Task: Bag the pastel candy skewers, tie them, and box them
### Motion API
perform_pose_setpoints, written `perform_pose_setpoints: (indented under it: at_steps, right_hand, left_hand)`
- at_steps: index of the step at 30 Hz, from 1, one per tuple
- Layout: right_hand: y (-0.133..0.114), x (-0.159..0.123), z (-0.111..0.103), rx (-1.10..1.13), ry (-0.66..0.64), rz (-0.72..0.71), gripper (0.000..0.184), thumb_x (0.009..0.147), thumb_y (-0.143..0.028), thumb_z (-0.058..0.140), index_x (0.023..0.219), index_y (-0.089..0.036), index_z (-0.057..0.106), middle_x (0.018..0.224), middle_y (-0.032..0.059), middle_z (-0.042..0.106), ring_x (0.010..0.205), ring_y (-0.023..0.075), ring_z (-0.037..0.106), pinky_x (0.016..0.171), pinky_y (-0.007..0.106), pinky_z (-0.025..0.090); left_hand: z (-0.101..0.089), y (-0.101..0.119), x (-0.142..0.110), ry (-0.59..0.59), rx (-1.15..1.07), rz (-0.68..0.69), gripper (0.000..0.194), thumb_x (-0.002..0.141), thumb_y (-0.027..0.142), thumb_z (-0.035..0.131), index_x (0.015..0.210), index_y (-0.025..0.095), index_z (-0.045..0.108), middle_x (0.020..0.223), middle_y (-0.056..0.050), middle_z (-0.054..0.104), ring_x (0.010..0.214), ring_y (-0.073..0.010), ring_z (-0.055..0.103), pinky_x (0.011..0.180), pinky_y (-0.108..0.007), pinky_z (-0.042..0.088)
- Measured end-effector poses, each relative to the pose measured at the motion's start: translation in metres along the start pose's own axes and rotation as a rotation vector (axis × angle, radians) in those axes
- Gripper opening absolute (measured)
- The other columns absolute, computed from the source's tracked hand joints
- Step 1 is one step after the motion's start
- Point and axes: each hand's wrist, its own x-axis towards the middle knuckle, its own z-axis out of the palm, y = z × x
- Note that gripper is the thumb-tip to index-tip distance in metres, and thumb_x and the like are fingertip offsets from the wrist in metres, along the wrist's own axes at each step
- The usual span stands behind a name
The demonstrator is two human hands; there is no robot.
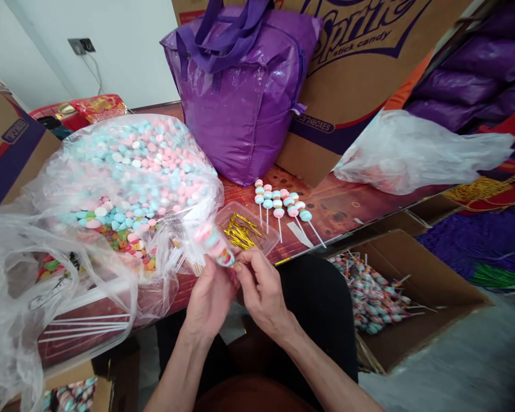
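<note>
My left hand (210,300) is closed around a candy stick (214,243) in clear wrapping, its pink and blue candies tilted up and blurred by motion. Against the lower end of that wrapper, my right hand (264,292) pinches with thumb and forefinger; a thin gold twist tie (240,262) shows at the fingertips, partly hidden. Just beyond my hands, a clear plastic tray (268,243) holds loose gold twist ties (242,229). Several unwrapped candy sticks (278,203) with pink and blue candies lie to the right of the tray.
A large clear bag of candies (133,166) covers the table's left side, near white sticks (86,326). Behind stand a purple bag (240,97) and a cardboard carton (339,97). An open box of wrapped candy sticks (373,292) sits low right. A white plastic bag (412,151) lies at the right edge.
</note>
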Motion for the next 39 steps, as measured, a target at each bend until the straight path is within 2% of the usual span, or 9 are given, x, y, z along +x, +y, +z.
perform_pose_setpoints:
  at_steps: [5,10,14,18,20,22,28,32,39]
  right_hand:
    - [-0.013,0.006,0.000,0.022,-0.014,-0.047,0.016,0.096,-0.009,0.043,0.089,-0.021,0.050,0.079,0.0017,0.053,0.072,0.0157,0.053,0.066,0.029,0.044]
    - [-0.018,0.007,0.004,0.063,-0.008,-0.087,0.017,0.095,-0.008,0.043,0.089,-0.021,0.051,0.077,0.0019,0.052,0.072,0.0166,0.052,0.066,0.030,0.043]
    - [-0.017,0.009,0.001,0.099,0.014,-0.068,0.018,0.094,-0.007,0.045,0.087,-0.021,0.053,0.077,0.0016,0.052,0.071,0.0157,0.051,0.064,0.029,0.043]
    - [-0.017,0.010,-0.006,0.174,0.015,-0.050,0.017,0.093,-0.009,0.048,0.085,-0.021,0.057,0.077,0.0020,0.056,0.071,0.0155,0.054,0.064,0.029,0.044]
    - [-0.017,0.008,-0.008,0.242,0.014,0.011,0.016,0.094,-0.012,0.050,0.086,-0.021,0.060,0.080,0.0031,0.060,0.073,0.0163,0.057,0.066,0.029,0.046]
    - [-0.016,0.004,-0.008,0.324,-0.004,0.116,0.015,0.095,-0.017,0.053,0.085,-0.020,0.063,0.081,0.0034,0.062,0.074,0.0169,0.059,0.066,0.029,0.048]
    - [-0.002,-0.015,-0.013,0.510,-0.109,0.342,0.023,0.096,-0.031,0.057,0.079,-0.019,0.067,0.071,0.0008,0.057,0.062,0.0126,0.052,0.057,0.025,0.044]
    - [0.009,-0.026,-0.026,0.697,-0.238,0.487,0.026,0.097,-0.040,0.056,0.102,-0.019,0.070,0.078,0.0031,0.065,0.059,0.0116,0.053,0.054,0.024,0.044]
    - [0.017,-0.053,-0.052,0.886,-0.338,0.670,0.031,0.094,-0.039,0.063,0.117,-0.019,0.067,0.079,0.0023,0.064,0.056,0.0082,0.050,0.050,0.021,0.040]
  left_hand:
    - [-0.007,0.017,-0.018,0.059,0.253,0.222,0.047,0.080,0.062,0.066,0.078,0.016,0.076,0.117,-0.010,0.063,0.107,-0.0242,0.060,0.090,-0.032,0.050]
    - [-0.023,0.015,-0.027,0.159,0.436,0.271,0.040,0.079,0.056,0.072,0.067,0.017,0.074,0.098,-0.010,0.068,0.112,-0.0253,0.056,0.096,-0.031,0.046]
    - [-0.025,0.008,-0.024,0.239,0.395,0.206,0.038,0.082,0.054,0.069,0.080,0.017,0.078,0.096,-0.009,0.071,0.104,-0.0226,0.060,0.094,-0.031,0.046]
    - [-0.013,0.007,-0.021,0.116,0.348,0.138,0.031,0.077,0.049,0.077,0.084,0.019,0.080,0.090,-0.006,0.073,0.095,-0.0212,0.063,0.096,-0.034,0.046]
    - [-0.006,0.007,-0.019,0.057,0.333,0.122,0.022,0.074,0.038,0.082,0.085,0.020,0.080,0.087,-0.005,0.074,0.091,-0.0203,0.064,0.097,-0.035,0.046]
    - [-0.001,0.005,-0.017,0.075,0.288,0.135,0.019,0.073,0.032,0.083,0.087,0.021,0.081,0.087,-0.005,0.075,0.088,-0.0190,0.065,0.096,-0.034,0.047]
    - [0.000,-0.003,-0.005,0.135,0.238,0.214,0.014,0.073,0.032,0.082,0.080,0.020,0.080,0.077,-0.003,0.071,0.080,-0.0171,0.062,0.084,-0.030,0.049]
    - [-0.003,-0.009,-0.001,0.127,0.375,0.253,0.019,0.077,0.034,0.079,0.068,0.018,0.073,0.067,0.000,0.063,0.069,-0.0130,0.054,0.073,-0.025,0.045]
    - [-0.003,-0.020,0.001,0.019,0.690,0.204,0.030,0.088,0.037,0.066,0.067,0.017,0.064,0.064,0.001,0.053,0.065,-0.0118,0.044,0.065,-0.025,0.036]
